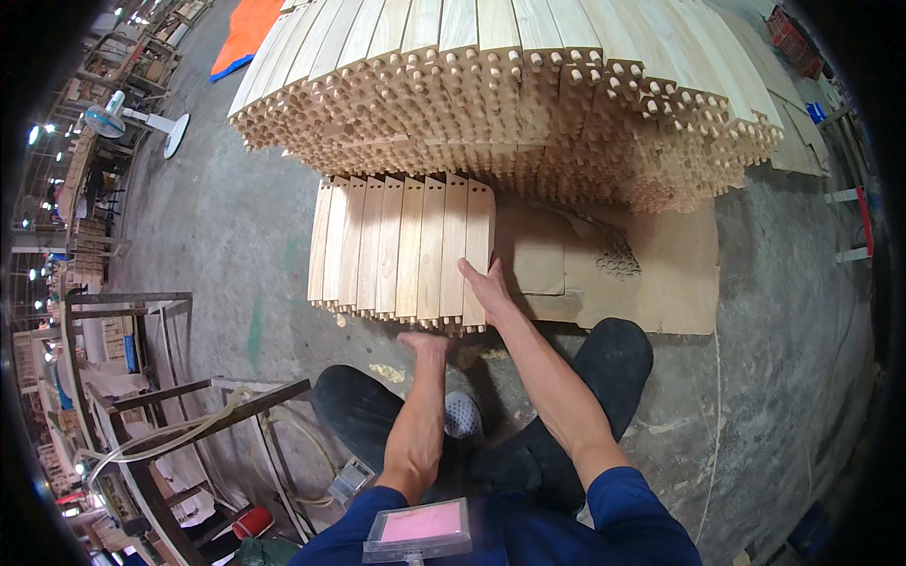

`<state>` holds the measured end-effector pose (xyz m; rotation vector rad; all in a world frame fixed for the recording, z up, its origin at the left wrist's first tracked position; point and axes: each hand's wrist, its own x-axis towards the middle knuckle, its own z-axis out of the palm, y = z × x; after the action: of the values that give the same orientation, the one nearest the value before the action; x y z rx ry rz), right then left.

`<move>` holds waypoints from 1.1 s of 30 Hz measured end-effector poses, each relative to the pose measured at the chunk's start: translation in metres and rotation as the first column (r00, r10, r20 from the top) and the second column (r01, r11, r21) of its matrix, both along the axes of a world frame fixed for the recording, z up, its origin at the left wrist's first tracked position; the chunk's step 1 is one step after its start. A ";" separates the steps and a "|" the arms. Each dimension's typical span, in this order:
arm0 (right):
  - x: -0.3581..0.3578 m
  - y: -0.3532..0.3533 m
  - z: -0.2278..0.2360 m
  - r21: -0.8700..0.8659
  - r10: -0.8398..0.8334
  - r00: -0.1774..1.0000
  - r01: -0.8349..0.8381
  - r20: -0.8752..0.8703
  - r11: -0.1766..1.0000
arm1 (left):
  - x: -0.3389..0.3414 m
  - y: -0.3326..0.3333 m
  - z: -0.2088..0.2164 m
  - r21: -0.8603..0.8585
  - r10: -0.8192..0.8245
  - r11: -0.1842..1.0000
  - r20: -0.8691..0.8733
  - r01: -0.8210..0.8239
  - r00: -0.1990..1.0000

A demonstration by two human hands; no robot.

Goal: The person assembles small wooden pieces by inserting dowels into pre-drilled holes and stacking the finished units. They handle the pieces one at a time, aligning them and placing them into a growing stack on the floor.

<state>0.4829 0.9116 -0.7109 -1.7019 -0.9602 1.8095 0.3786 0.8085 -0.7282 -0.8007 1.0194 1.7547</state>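
Observation:
A low stack of pale wooden slats (397, 250) sits in front of me, laid side by side. Round dowel pegs stick out of their near ends, and the far ends have small dark holes. At the stack's right edge, my right hand (488, 291) grips the outermost slat, thumb over its top face and fingers down its side. My left hand (427, 343) is at the pegged near ends, with its thumb pointing left. Its other fingers are hidden beneath the ends, so their hold cannot be made out.
Beyond rises a large curved pile of similar pegged slats (491, 26). Flat cardboard (675, 274) lies on the concrete floor to the right. At left stand a metal frame (212, 406) with a looped hose and a white fan (142, 118). My knees flank the near side.

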 end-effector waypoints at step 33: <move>0.149 0.167 0.044 -0.286 -0.553 0.625 0.481 -0.551 0.829 | -0.003 -0.050 0.161 -0.914 -0.745 0.265 0.007 -0.307 -0.667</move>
<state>0.6324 1.0782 -0.6667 -1.1178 -0.0568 1.8201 0.3754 0.7583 -0.5675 1.6097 2.6290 0.1010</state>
